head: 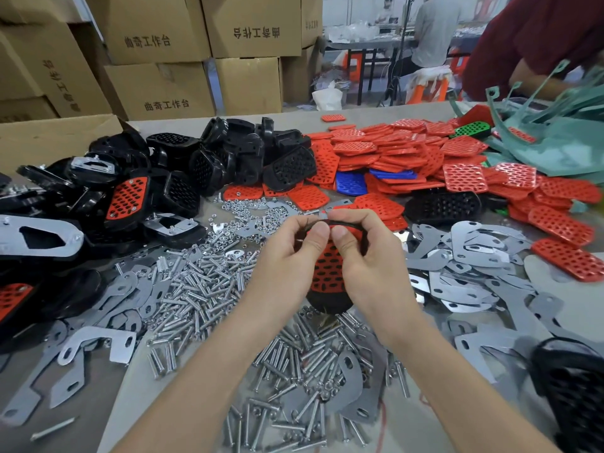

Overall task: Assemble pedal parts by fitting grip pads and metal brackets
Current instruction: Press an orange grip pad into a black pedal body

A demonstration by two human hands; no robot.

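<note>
Both my hands hold one black pedal body [330, 300] upright above the table's middle, with a red perforated grip pad [327, 269] seated in its face. My left hand [291, 256] pinches the pedal's top left edge. My right hand [366, 250] grips the top right edge, thumb pressed on the pad. A small metal piece [323, 215] sticks up between the fingertips. Loose red grip pads [392, 148] lie heaped at the back right. Flat metal brackets [470, 253] are spread to the right and at the left front [94, 344].
Bolts [196, 289] and nuts [258, 210] cover the table under my arms. Black pedal bodies [209, 158], some fitted with pads, are piled at the left. Cardboard boxes [183, 89] stand behind. Another person's arm [539, 37] and green plastic sheets [555, 138] are at far right.
</note>
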